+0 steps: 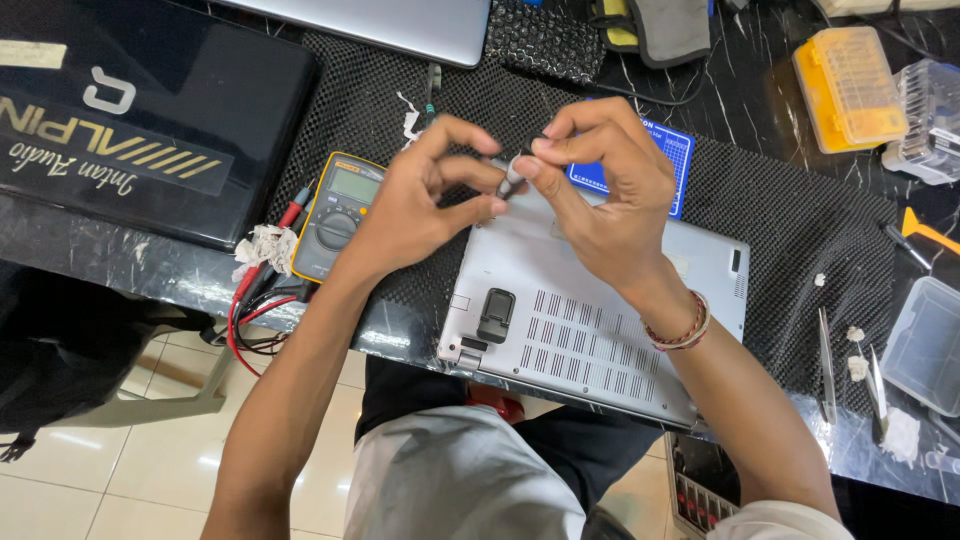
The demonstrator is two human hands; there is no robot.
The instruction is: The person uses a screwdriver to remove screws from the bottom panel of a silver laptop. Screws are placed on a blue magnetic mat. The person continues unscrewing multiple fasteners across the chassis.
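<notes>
Both hands meet above a silver laptop point(610, 330) that lies upside down on a black mesh mat point(800, 230). My left hand point(425, 195) and my right hand point(600, 190) pinch a small silver-and-black screwdriver handle point(513, 178) between their fingertips. The tool's tip is hidden by the fingers. A small black rectangular part point(495, 315) rests on the laptop's underside near its vent slots. A red-and-white bracelet circles my right wrist.
A yellow-edged multimeter point(338, 215) with red and black leads point(250, 310) lies to the left. A black box point(140, 120) sits at far left. A yellow bit case point(850, 88), clear boxes point(925, 345), tweezers point(826, 365) and a blue card point(660, 165) lie to the right. Another laptop point(390, 25) is at the top.
</notes>
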